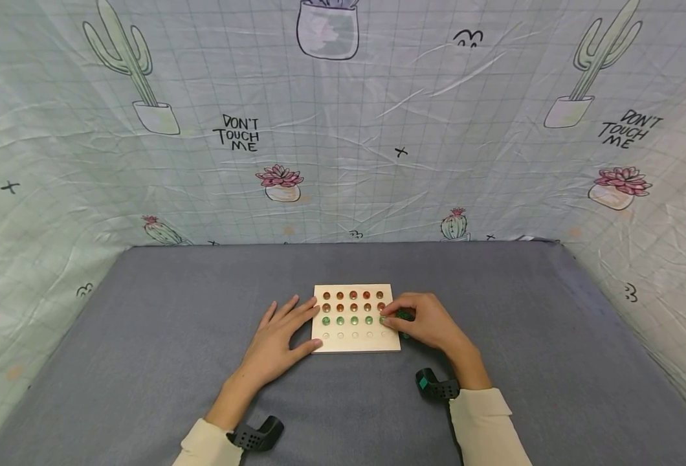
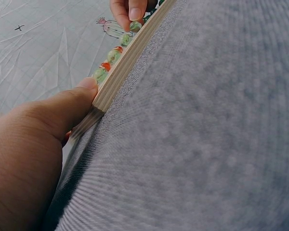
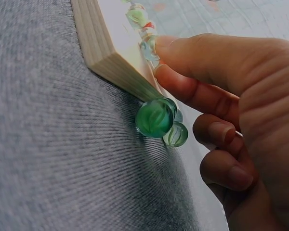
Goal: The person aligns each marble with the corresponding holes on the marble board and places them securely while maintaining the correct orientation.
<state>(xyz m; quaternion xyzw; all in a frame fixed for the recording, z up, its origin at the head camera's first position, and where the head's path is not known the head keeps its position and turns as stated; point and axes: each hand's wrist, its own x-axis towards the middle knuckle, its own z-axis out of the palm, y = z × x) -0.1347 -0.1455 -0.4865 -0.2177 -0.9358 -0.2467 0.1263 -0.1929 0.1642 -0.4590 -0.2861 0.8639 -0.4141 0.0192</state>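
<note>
A pale wooden board [image 1: 356,344] with rows of round hollows lies on the grey cloth. Amber-red marbles [image 1: 353,307] fill its two far rows, and green marbles [image 1: 354,320] sit along the third. The nearest row of hollows holds none. My left hand [image 1: 276,349] rests with spread fingers on the board's left edge, its thumb by the near corner. Between thumb and forefinger, my right hand [image 1: 433,320] pinches a clear greenish marble [image 3: 149,48] at the right end of the green row. Below those fingers, loose green marbles [image 3: 155,118] lie against the board's right side.
Grey cloth [image 1: 203,304] covers the table around the board. A printed fabric curtain [image 1: 343,116] with cactus drawings stands at the back and both sides. Each wrist carries a black camera mount, one on the left [image 1: 257,435] and one on the right [image 1: 436,386].
</note>
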